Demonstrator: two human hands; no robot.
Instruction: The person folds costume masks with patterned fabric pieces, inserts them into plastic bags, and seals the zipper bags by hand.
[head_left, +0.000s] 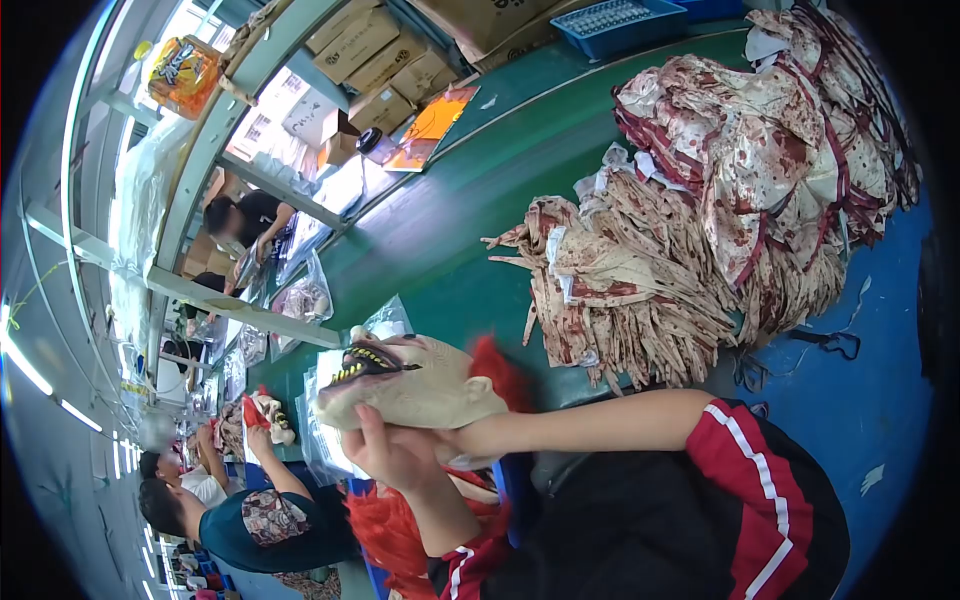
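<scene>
A pale latex clown mask with dark lips, yellow teeth and red hair is held up in front of me. My left hand grips its lower edge, thumb against the pale latex. My right hand meets the mask at its neck opening; its fingers are mostly hidden by the mask and the left hand. Just below my hands is more red hair, beside a blue bin. Clear plastic bags lie beyond the mask on the green table.
Stained cream garments are heaped on the table at my right. Shelf posts stand along its far side, with cardboard boxes and a blue basket behind. A co-worker in a dark green shirt handles a red-haired mask nearby.
</scene>
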